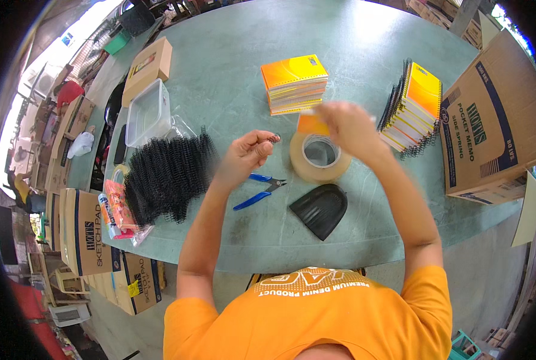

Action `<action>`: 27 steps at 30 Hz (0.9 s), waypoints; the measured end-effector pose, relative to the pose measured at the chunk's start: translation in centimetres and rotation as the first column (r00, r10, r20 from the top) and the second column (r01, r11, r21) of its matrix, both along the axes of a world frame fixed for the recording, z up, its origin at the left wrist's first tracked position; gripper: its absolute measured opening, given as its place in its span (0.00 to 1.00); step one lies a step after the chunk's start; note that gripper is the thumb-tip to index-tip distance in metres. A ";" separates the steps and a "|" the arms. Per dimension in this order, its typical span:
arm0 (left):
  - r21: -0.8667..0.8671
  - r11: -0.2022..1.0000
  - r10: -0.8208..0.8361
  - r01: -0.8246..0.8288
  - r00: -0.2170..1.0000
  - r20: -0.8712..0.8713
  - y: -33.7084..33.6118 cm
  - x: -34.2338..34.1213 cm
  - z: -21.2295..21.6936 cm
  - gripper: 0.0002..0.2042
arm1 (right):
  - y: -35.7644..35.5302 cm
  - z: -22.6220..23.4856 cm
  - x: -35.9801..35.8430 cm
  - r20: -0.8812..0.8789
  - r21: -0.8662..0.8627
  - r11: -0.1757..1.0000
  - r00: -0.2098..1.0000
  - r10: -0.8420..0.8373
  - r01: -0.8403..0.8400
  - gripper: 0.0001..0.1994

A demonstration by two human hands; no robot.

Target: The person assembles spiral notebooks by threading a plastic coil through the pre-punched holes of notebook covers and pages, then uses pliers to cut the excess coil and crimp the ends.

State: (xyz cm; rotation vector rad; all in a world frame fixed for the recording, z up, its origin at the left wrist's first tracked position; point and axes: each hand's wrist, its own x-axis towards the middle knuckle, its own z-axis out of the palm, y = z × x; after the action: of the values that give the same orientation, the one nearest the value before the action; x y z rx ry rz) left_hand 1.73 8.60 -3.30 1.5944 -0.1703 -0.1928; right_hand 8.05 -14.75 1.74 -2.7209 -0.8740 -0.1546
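Between the left hand (pixel 244 155) and the blurred right hand (pixel 347 127) a strip of bare green tabletop (pixel 232 66) lay open. Just below the hands, blue-handled cutting pliers (pixel 259 191), a wide roll of clear packing tape (pixel 319 157) and a black plastic scoop-shaped piece (pixel 320 209) crowded the near space. A heap of black spiral binding coils (pixel 167 175) blocked the left, an orange stack of small notebooks (pixel 294 84) the far side, and spiral-bound orange pads (pixel 413 111) the right.
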 end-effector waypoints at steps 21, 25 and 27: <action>0.099 0.995 0.014 -0.020 0.998 0.067 -2.2 -1.2 0.7 0.10 | 0.6 -2.6 -3.7 0.069 0.165 0.983 0.995 0.066 -0.077 0.12; 0.302 0.940 0.098 -0.159 0.973 0.208 -3.1 -1.2 0.9 0.11 | 0.6 -2.4 -3.8 0.060 0.238 0.966 0.994 0.091 -0.103 0.12; 0.351 0.914 0.126 -0.205 0.964 0.235 -3.5 -1.2 1.5 0.10 | 0.6 -2.4 -3.8 0.045 0.252 0.961 0.994 0.104 -0.113 0.12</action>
State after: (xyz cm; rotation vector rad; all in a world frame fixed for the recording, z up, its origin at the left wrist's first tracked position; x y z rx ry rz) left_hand 0.55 5.05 -1.81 2.0000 -0.1639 0.0827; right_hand 4.20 -14.18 -0.65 -2.4332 -0.9396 -0.2682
